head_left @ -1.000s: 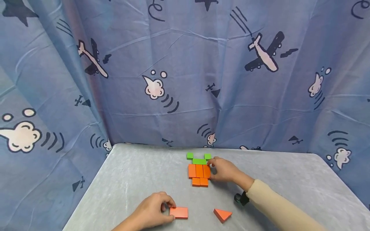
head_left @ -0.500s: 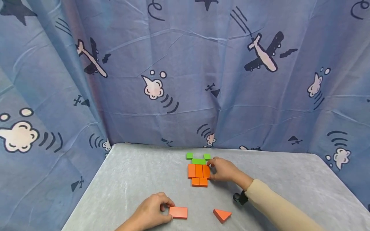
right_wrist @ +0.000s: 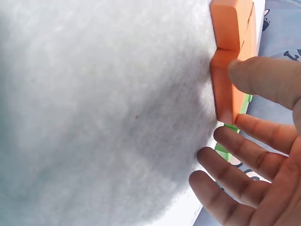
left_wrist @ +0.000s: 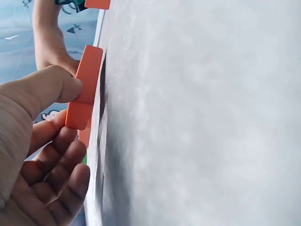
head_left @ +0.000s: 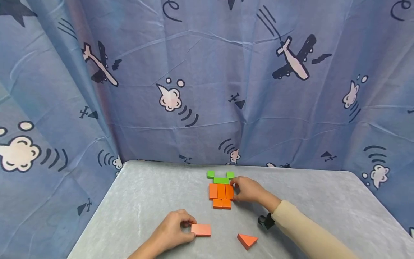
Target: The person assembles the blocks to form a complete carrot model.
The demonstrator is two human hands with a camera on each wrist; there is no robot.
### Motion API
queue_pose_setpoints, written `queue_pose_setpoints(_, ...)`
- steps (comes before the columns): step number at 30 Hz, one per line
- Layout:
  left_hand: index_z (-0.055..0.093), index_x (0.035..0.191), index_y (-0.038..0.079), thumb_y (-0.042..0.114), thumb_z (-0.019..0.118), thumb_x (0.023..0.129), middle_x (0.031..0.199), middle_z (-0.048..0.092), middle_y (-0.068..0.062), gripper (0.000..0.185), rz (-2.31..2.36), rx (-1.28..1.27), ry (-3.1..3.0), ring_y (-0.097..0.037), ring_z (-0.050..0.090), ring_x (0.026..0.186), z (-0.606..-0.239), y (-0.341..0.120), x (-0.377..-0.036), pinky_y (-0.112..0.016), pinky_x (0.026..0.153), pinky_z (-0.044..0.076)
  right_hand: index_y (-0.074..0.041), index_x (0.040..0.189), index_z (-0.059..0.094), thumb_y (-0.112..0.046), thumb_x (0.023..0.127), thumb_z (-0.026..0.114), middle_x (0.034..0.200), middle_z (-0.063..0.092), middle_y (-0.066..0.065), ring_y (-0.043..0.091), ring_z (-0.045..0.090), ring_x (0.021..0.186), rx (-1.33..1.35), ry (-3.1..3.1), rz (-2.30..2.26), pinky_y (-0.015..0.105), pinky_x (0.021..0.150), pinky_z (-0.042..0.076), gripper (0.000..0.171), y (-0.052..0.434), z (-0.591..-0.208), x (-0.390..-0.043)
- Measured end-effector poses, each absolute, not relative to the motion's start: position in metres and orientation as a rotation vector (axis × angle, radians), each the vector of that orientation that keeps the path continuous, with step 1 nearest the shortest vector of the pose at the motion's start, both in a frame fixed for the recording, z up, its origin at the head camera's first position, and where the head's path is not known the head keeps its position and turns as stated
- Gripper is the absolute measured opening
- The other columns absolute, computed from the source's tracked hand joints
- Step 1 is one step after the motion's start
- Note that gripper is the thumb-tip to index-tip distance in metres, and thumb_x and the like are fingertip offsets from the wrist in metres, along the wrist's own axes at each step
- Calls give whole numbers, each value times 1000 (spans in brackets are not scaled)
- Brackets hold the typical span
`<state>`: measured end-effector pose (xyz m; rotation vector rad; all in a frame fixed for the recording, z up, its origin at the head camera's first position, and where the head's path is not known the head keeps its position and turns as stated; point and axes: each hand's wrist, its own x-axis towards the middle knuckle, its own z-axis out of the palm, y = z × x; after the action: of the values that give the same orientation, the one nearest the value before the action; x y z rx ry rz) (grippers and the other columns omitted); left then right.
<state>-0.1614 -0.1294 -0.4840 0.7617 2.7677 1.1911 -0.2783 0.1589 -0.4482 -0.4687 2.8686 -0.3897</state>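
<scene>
My left hand (head_left: pixel 174 229) pinches a flat orange rectangular block (head_left: pixel 201 230) by its left end, near the front of the table. In the left wrist view the thumb and forefinger grip that block (left_wrist: pixel 87 89), tilted close over the cloth. Farther back, my right hand (head_left: pixel 250 190) holds the rightmost of three upright-laid orange blocks (head_left: pixel 229 191) by its ends, thumb at the near end and forefinger at the far end. In the right wrist view the thumb presses this block (right_wrist: pixel 224 89) while the other fingers are spread. Two smaller orange blocks (head_left: pixel 221 204) sit directly below the row.
Beyond the orange row lie a green bar (head_left: pixel 221 180) and two small green blocks (head_left: pixel 211 174), one off each end. An orange triangular block (head_left: pixel 247 241) lies front right. A dark wrist camera (head_left: pixel 266 221) is on the right forearm. A patterned curtain (head_left: pixel 207 90) hangs behind the table (head_left: pixel 155 187).
My left hand has lifted the orange rectangular block and moved it slightly away from me. The right hand stays at the end of the row. The head view has shifted a little.
</scene>
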Motion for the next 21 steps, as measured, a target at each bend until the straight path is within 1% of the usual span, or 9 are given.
queue_pose_setpoints(8,75,92,18,20,79,71,84,63,13,21,1185,743,2783,0,55,76,-483,-108,-179,-17,69,49,-9,110,68,-22,69,86,94,65,3,16,56,82,-459,2847,-384,38,81,52,47,154,-445,-279)
queue_pose_setpoints(16,75,93,18,20,80,70,84,64,11,23,1146,781,2811,0,54,73,-481,-83,-196,-16,66,47,-9,108,69,-21,68,86,92,65,3,16,55,81,-472,2844,-383,37,80,52,45,154,-444,-280)
queue_pose_setpoints(21,76,92,17,21,80,70,81,62,10,23,1117,794,2832,0,53,70,-479,-71,-205,-15,62,45,-9,108,69,-20,68,86,92,65,3,16,56,81,-469,2841,-402,37,80,53,44,155,-443,-280)
